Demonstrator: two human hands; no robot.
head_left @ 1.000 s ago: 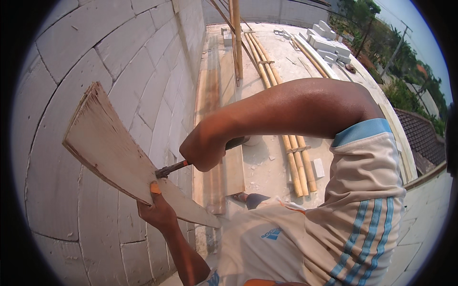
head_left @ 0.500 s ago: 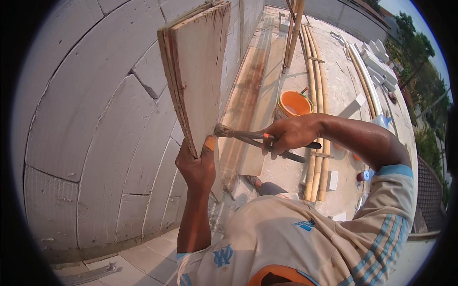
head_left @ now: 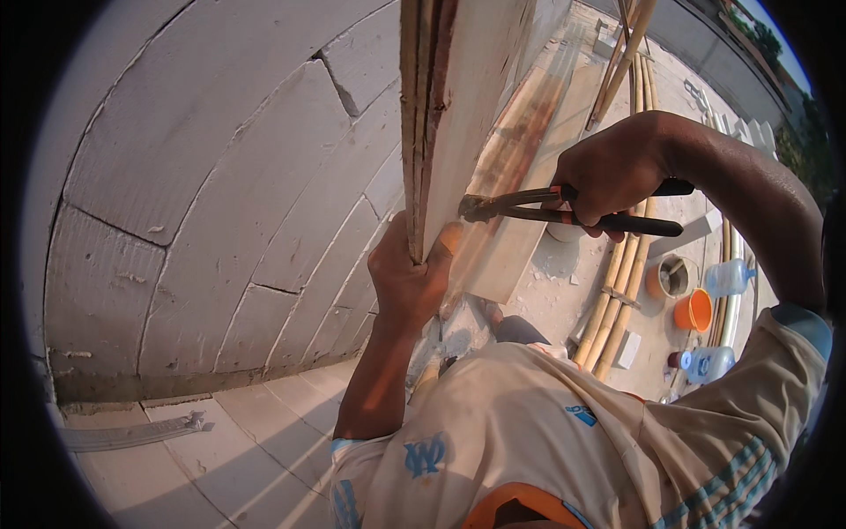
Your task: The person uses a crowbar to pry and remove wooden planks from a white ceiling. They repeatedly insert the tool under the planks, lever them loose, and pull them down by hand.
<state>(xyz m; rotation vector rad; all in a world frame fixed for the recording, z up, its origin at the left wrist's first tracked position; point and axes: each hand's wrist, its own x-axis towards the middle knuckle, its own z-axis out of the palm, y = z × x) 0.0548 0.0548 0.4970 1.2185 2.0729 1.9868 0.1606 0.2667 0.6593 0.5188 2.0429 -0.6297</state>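
My left hand (head_left: 402, 280) grips the lower end of an upright plywood board (head_left: 467, 97), which looks like several layers or sheets together, with its thumb on the right-hand face. In my right hand (head_left: 610, 172) is a pair of pincers (head_left: 529, 199) with black and red handles, the fingers closed around them. The pincers' head (head_left: 476, 208) is just right of the board, close above my left thumb. Whether the jaws touch the board or hold anything, I cannot tell.
A grey block wall (head_left: 220, 194) rises close on the left. Planks (head_left: 507, 264) lie along its foot. Bamboo poles (head_left: 608, 304), a grey bucket (head_left: 668, 276), an orange bucket (head_left: 693, 310) and plastic water bottles (head_left: 728, 277) are on the ground to the right.
The board and both hands sit farther right in the picture, as the whole view has shifted. My right hand and the pincers have risen, with their head still near my left thumb.
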